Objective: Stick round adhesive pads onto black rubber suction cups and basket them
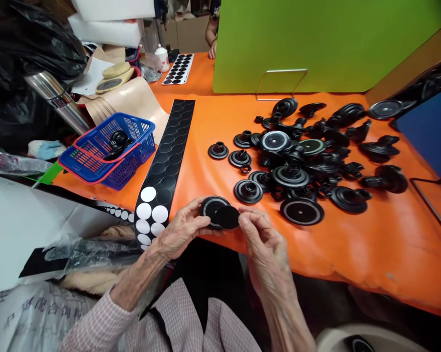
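My left hand (186, 226) grips a round black plastic disc part (210, 206) by its edge, just over the table's front edge. A pale ring shows on the part's upturned face. Between thumb and fingertips, my right hand (262, 234) pinches a thin black round sticker (228, 217). The sticker overlaps the right side of the disc part; whether the two touch I cannot tell. To the left lies a long sheet of black round stickers (169, 146), with bare white circles at its near end. A heap of similar black parts (294, 156) spreads over the orange table (220, 117).
A blue basket (132, 164) with a few black parts stands at left, near a steel flask (59, 100). A green board (316, 44) rises at the back. Beyond it shows another person's hand (212, 49). A pale tub (338, 337) sits below at right.
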Tool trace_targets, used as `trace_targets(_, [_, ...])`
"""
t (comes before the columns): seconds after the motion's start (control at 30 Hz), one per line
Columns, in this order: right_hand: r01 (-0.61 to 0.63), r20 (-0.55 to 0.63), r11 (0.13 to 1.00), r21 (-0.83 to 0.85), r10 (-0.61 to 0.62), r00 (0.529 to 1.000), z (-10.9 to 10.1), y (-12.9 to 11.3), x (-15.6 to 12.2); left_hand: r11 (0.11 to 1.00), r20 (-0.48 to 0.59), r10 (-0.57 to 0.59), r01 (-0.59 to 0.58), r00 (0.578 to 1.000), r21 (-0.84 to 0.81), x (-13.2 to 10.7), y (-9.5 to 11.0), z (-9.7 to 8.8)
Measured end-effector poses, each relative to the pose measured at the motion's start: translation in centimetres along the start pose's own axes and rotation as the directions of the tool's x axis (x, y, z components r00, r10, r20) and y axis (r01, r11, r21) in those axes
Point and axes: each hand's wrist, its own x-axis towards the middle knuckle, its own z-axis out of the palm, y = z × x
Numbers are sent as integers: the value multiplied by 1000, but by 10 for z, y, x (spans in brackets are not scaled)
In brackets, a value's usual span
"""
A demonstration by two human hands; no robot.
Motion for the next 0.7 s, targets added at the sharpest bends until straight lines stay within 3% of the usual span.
trace_targets(0.23, [31,-43,994,-103,-36,998,14,-1,-5,1000,0,-16,16,1000,3,-2,3,5])
trace_targets(0.7, [25,-70,984,-174,-38,997,19,6,-7,1000,-12,-5,6,1000,12,-3,-1,1])
